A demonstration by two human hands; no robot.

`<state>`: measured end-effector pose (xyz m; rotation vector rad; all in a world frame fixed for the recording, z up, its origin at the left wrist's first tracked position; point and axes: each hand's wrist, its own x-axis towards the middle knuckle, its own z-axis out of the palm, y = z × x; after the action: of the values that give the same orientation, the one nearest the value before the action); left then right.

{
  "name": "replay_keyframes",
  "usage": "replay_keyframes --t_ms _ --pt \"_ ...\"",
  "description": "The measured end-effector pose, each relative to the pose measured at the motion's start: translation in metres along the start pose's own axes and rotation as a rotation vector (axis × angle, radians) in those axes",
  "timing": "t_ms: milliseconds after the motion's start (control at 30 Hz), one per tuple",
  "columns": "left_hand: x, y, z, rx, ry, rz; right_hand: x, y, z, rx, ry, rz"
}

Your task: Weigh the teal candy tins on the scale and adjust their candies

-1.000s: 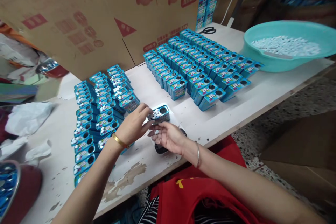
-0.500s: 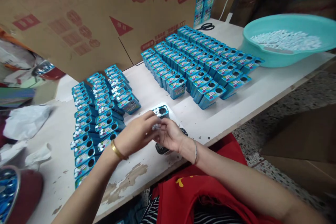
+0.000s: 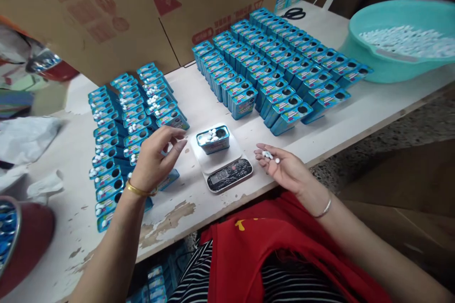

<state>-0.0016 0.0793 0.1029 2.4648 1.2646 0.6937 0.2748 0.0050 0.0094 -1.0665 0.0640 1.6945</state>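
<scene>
A small blue tin (image 3: 217, 146) stands on the plate of a white kitchen scale (image 3: 209, 165), its lid strewn with several white tablets beside a dark round hole. Left of the scale, my left hand (image 3: 154, 156) hangs with thumb and fingers apart, nothing visible in it. Palm up over the table's front edge, my right hand (image 3: 287, 170) cups several white tablets (image 3: 269, 155) in its curled fingers. The scale's black panel has a lit display, its digits too blurred to read surely.
Rows of blue tins with tablets on top (image 3: 137, 128) stand on the left. More rows of tins (image 3: 266, 75) fill the back right. Beyond them are black scissors (image 3: 295, 13) and a turquoise basin (image 3: 384, 68) of white tablets. A cardboard box (image 3: 131, 28) walls the back; a red tub (image 3: 39, 241) sits front left.
My hands have parted from above the scale: the left moved left, the right moved right and turned palm up with tablets. The tin and scale now show fully. The view has shifted somewhat.
</scene>
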Motion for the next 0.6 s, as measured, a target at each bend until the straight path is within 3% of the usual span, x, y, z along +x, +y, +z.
replay_keyframes --t_ms 200,400,600 --pt "0.003 0.0 0.009 -0.053 -0.016 0.042 -0.005 0.013 -0.01 0.008 -0.031 0.009" --pt "0.011 0.003 0.013 -0.04 -0.082 0.106 -0.008 0.024 0.007 0.008 -0.13 0.039" --pt "0.031 0.006 0.021 0.129 -0.274 0.242 -0.007 0.035 0.03 -0.01 -0.198 0.112"
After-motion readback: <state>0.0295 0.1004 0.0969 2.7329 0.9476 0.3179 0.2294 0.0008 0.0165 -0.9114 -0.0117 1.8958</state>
